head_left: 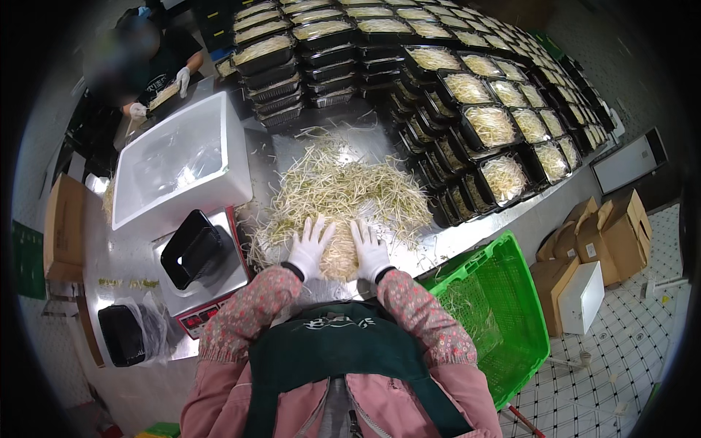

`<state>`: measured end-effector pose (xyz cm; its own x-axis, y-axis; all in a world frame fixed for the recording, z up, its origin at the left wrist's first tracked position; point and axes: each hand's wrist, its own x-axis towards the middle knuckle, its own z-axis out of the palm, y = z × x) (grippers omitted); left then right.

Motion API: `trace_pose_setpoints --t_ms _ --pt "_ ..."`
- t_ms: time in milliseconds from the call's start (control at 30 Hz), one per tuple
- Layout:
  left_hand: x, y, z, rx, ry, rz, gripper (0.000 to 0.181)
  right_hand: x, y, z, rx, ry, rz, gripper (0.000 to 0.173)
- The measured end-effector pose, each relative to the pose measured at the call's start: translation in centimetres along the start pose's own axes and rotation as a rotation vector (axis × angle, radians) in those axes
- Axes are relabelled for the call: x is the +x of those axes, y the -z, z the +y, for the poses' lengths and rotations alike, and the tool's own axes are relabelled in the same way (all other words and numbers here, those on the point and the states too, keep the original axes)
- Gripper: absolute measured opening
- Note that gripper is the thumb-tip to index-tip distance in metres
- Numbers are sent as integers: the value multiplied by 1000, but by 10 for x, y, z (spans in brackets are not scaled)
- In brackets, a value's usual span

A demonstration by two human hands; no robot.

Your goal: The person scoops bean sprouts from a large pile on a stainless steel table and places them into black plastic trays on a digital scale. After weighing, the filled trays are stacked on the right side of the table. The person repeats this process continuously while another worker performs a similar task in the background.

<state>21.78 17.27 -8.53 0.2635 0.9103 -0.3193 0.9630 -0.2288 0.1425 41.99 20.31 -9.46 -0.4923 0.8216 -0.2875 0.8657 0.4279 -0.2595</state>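
Both hands wear white gloves. My left hand (310, 249) lies flat with fingers spread at the left side of a small bundle of bean sprouts (338, 254). On the bundle's right side rests my right hand (370, 249), its fingers pointing away from me. Beyond the fingertips a large loose heap of sprouts (350, 183) spreads over the metal table (411, 260). To the left, a black plastic tray (193, 246) stands tilted on a red-framed digital scale (227, 274). What lies under my palms is hidden.
Filled black trays (493, 128) stand stacked at the back and right. A white foam box (238, 159) is at left, above bagged black trays (120, 334). A green plastic crate (526, 306) and cardboard boxes (608, 241) stand right. A gloved co-worker (170, 65) holds a tray at upper left.
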Motion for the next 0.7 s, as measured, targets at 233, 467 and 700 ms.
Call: trace_pose_setpoints --t_ms 233,467,700 --pt "56 -26 -18 -292 116 57 72 44 -6 19 156 -93 -176 85" --pt "16 11 -8 -319 0 97 39 21 28 44 -7 89 -65 24" --pt "-33 11 -53 -270 -35 224 37 10 71 105 19 -158 170 18"
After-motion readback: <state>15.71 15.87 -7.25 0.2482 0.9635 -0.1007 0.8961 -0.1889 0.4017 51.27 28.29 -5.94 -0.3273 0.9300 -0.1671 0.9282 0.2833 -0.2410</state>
